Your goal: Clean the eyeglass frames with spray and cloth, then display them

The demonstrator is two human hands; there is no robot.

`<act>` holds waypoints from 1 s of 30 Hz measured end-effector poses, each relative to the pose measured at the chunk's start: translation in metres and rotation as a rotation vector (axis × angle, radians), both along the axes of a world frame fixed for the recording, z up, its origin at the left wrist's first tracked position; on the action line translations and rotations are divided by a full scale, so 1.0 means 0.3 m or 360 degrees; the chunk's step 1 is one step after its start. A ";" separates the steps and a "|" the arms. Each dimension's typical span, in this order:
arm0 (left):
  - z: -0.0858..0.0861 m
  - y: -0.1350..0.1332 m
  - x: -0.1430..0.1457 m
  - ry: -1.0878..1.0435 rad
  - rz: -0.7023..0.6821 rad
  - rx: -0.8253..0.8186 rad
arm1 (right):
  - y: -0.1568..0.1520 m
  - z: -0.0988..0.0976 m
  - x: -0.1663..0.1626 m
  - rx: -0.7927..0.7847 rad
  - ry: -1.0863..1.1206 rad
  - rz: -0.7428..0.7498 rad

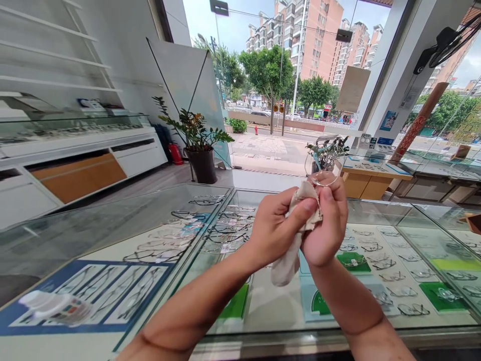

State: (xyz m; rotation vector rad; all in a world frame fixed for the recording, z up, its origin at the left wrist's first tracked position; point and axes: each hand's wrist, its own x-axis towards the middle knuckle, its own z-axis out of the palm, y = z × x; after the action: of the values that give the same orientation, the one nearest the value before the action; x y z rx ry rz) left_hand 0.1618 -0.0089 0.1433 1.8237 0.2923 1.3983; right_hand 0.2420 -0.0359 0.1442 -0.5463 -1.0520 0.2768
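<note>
The left hand [281, 223] is closed on a pale cloth [287, 265], its thumb pressing the upper folds while the loose end hangs below. The right hand [328, 215] is closed too, thumb up against the cloth's edge, and appears to pinch the glasses [323, 165], whose round rim rises just above its fingertips. The glasses are held up in front of the body, above the worktop [300, 335], a glass case with rows of frames [379, 263] inside. How much of the glasses lies under the cloth is hidden by the fingers.

This looks like wiping. To do it well, the right hand should grip close to the part being rubbed, so that the thin rim is not bent by the push. The cloth is best pinched lightly from both faces and drawn in short, even strokes, with a fresh fold turned out now and then. Bare fingertips should stay off the lens, and the hanging end is better gathered into the left palm, where it cannot snag. Working over the worktop guards against a long fall, though its glass is hard. A white bottle [62, 307] stands or lies at the left, blurred; I cannot tell which.
</note>
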 end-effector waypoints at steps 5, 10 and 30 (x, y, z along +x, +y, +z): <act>0.027 0.075 -0.035 0.0173 -0.0166 -0.0159 | 0.032 0.013 0.070 -0.0092 -0.0094 0.0132; 0.020 0.140 -0.050 -0.0055 -0.0095 -0.0452 | 0.023 0.043 0.133 -0.0259 -0.0304 0.0224; 0.039 0.191 -0.063 -0.0605 0.0076 -0.0639 | 0.041 0.022 0.095 -0.0430 -0.0579 0.0118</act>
State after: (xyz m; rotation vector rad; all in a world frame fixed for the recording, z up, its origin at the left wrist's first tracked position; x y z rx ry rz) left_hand 0.1428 0.0485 0.1551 1.2079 0.3869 1.5558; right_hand 0.2706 -0.0236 0.1509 -0.8226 -1.3998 0.3980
